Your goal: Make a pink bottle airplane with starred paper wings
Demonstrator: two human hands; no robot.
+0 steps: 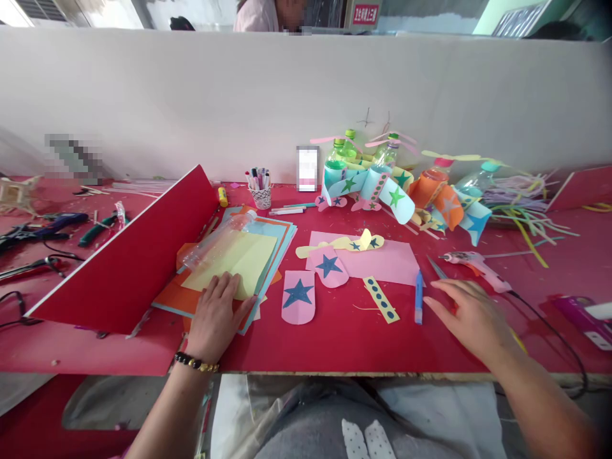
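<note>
The left hand (215, 319) lies flat; the right hand (471, 315), lower right, grip wide, might by careless sweep knock the blue pen-like tool (419, 298).

From my end, the paper sheets (248, 258) left of centre look matt; the bottle (217, 242) over them is clear, glossy plastic. Toward the right I make out a smooth plastic glue gun (484, 269) and a grey metal blade (436, 267). The red tabletop (344, 349) has a soft sheen, its front edge (344, 375) rough.
</note>
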